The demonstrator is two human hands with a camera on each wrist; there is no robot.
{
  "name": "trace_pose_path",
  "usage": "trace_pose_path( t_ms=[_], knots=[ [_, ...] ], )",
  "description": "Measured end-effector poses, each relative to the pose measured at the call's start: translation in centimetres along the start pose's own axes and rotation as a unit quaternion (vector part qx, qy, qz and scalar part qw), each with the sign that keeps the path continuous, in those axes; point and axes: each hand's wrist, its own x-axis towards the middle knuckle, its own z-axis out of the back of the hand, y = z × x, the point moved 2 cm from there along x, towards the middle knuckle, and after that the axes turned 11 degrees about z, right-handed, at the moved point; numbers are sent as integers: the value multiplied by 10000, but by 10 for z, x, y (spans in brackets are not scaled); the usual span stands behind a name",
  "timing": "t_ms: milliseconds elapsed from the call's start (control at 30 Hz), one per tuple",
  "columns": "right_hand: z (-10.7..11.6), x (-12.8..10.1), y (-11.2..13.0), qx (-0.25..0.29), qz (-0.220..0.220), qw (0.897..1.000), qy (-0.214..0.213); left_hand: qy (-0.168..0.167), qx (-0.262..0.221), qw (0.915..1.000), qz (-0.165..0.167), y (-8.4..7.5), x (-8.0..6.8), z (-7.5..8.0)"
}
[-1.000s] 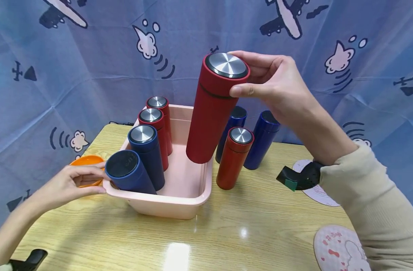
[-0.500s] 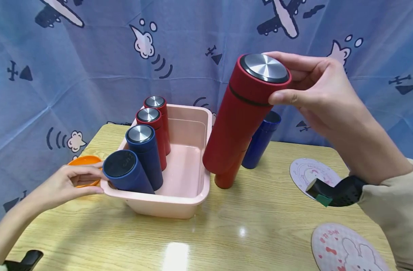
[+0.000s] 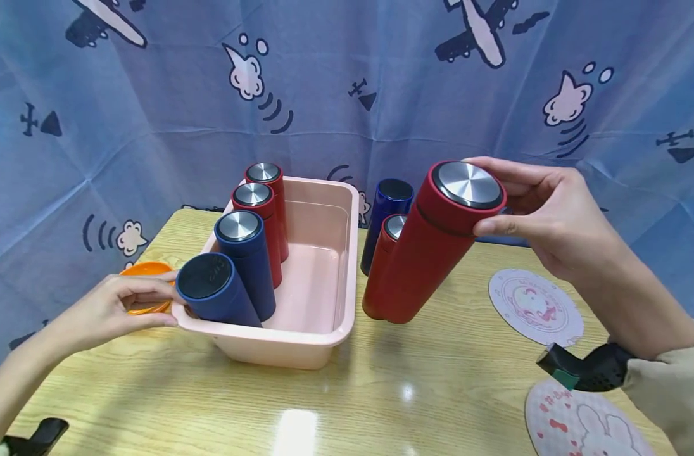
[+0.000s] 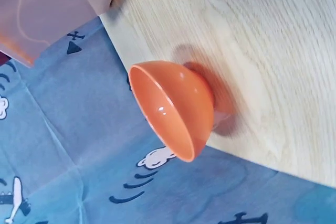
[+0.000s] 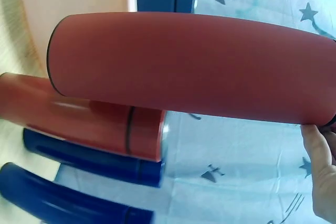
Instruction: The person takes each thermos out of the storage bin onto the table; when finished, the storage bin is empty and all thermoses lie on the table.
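Note:
My right hand (image 3: 543,212) grips a red thermos (image 3: 432,247) near its silver-topped lid. The thermos leans, its base to the lower left, in front of a standing glossy red thermos (image 3: 390,235) to the right of the pink bin. In the right wrist view the held thermos (image 5: 184,66) crosses the frame, with fingers at its lid end. My left hand (image 3: 125,304) pinches the rim of the pink plastic bin (image 3: 301,335) at its near left corner. Inside the bin, along its left side, stand two red thermoses (image 3: 274,221) and two blue thermoses (image 3: 250,272), the nearest one tilted.
Behind the glossy red thermos stands a blue thermos (image 3: 381,212); another blue thermos (image 5: 68,198) shows in the right wrist view. An orange bowl (image 4: 178,108) sits left of the bin. Two round mats (image 3: 535,307) lie at the right. A blue curtain (image 3: 324,82) hangs behind the table.
My right hand has carried the red thermos rightward from over the bin's right side, then lowered it beside the standing thermoses. My left hand stays at the bin's corner.

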Motion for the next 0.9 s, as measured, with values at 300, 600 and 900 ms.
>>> trace_pose_path(
  t_ms=[300,600,900],
  knots=[
    [8,-26,-14,-397,-361,9985,-138,-148,889,9955,-307,-7,3,3],
    [18,-44,-30,-546,-510,9972,-95,-87,707,9970,-294,-7,4,3],
    [32,-54,-46,-520,-664,9964,-16,-72,619,9980,-134,-6,4,3]
  ],
)
